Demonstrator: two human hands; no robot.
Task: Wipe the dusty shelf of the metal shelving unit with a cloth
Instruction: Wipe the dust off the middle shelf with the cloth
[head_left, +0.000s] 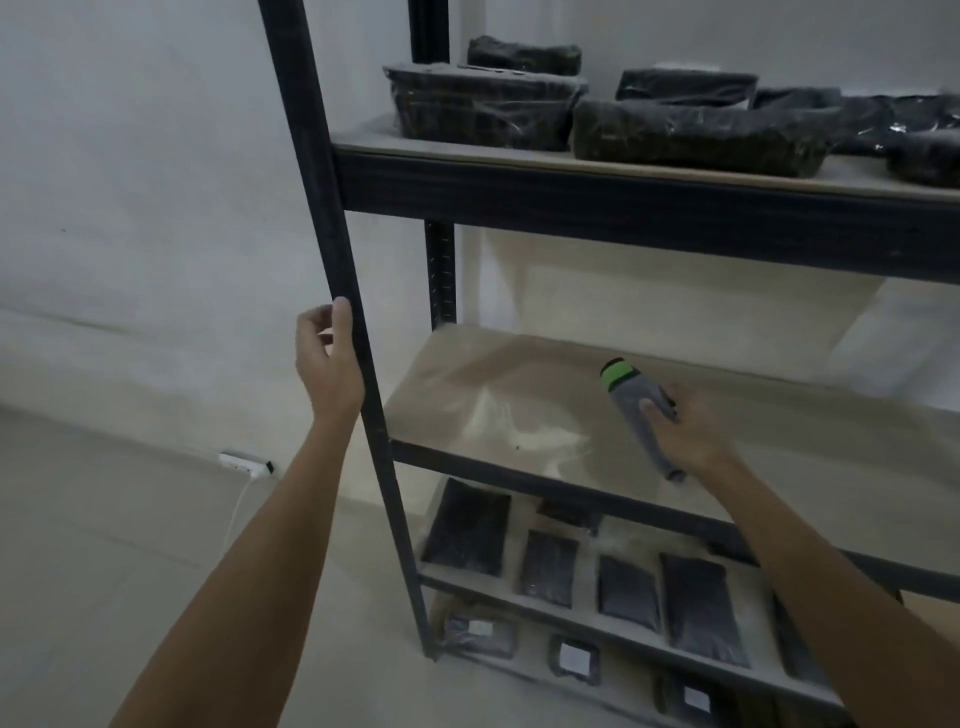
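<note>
While my left hand (328, 358) steadies the upright (332, 249), my right hand (685, 426) grips the cloth (636, 410) mid-wipe; the dusty shelf (467, 395) likely needs another firm sweep.

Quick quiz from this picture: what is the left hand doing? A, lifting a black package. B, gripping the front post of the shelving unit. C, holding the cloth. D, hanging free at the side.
B: the left hand curls round the dark front post, while the right hand holds the cloth.
</note>
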